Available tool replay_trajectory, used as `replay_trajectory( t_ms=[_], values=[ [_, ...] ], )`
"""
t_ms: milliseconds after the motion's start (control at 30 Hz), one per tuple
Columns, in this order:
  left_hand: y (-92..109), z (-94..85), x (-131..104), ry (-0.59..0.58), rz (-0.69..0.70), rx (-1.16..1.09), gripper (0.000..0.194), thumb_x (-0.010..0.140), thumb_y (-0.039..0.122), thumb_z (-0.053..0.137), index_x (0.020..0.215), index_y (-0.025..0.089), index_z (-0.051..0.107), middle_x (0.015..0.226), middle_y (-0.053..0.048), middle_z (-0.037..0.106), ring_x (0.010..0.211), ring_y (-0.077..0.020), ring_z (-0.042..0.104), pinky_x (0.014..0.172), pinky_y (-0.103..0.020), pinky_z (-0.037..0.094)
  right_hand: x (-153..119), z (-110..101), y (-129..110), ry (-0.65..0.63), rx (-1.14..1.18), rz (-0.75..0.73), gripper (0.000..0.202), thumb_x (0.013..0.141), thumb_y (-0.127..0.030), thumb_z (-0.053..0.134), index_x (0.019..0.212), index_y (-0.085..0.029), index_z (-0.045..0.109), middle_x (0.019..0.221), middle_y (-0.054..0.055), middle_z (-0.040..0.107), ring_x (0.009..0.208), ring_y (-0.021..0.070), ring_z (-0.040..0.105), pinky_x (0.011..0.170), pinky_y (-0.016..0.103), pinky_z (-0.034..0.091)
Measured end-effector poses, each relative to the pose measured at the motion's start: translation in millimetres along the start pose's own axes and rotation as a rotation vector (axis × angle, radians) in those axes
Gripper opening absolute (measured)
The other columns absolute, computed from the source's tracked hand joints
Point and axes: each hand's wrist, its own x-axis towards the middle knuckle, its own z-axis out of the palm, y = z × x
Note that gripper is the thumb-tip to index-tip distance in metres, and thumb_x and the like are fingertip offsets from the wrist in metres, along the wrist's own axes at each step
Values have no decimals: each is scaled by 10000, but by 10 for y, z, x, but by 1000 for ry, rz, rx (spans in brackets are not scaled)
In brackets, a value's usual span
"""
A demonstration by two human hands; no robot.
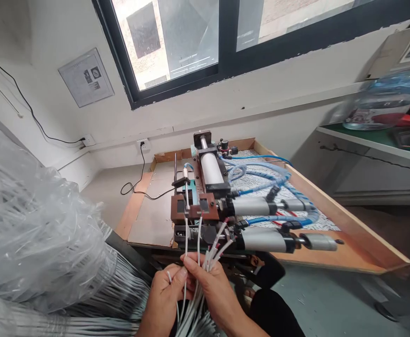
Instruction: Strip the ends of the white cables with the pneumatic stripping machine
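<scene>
My left hand (164, 296) is closed, with thin white cables between its thumb and fingers. Beside it, my right hand (216, 291) grips a loose bunch of white cables (194, 311), whose upper ends fan out past the fingers. Two cables run upward from the hands to the brown front block of a pneumatic machine (210, 171). Some of the other ends show reddish tips in front of the machine. Whether the cable ends sit inside the block is too small to tell. Part of the left fingers is hidden behind the right hand.
Wrapped in clear plastic, large bundles of grey cable (96, 285) lie at my left. A wooden-edged table (366, 243) carries the machine, with blue air hoses (261, 173) and scattered scraps. To the right, a green-topped shelf (377, 135) holds a clear plastic jug (369, 112).
</scene>
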Motion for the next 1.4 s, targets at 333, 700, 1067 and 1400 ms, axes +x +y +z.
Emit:
replay_trajectory(
  t_ms=[333, 700, 1067, 1400],
  values=[
    [212, -103, -22, 301, 180, 377, 327, 774, 380, 386, 872, 184, 629, 866, -68, 604, 835, -206, 539, 750, -319, 405, 102, 7, -92, 195, 64, -127, 190, 585, -323, 677, 582, -134, 661, 553, 7, 584, 612, 142, 513, 643, 250, 366],
    [241, -99, 42, 407, 220, 312, 381, 800, 409, 317, 969, 209, 594, 1175, -66, 470, 1133, -219, 370, 967, -363, 240, -18, -4, -68, -65, -118, 10, 236, 589, -329, 669, 733, -143, 671, 595, -3, 577, 561, 122, 453, 579, 240, 331],
    [240, 4, 68, 355, 298, 243, 409, 809, 401, 309, 1132, 222, 486, 1287, -59, 399, 1204, -205, 294, 990, -384, 228, -114, -81, 19, 52, -270, -201, 232, 633, -373, 626, 628, -142, 639, 557, 5, 576, 556, 130, 456, 567, 253, 335],
    [241, -11, 147, 490, 299, 74, 395, 758, 442, 390, 977, 182, 590, 1122, -92, 558, 1091, -231, 442, 873, -361, 379, 73, 41, -119, 265, 205, -52, 177, 561, -287, 700, 620, -129, 649, 513, -9, 585, 476, 97, 482, 477, 211, 350]
  ],
)
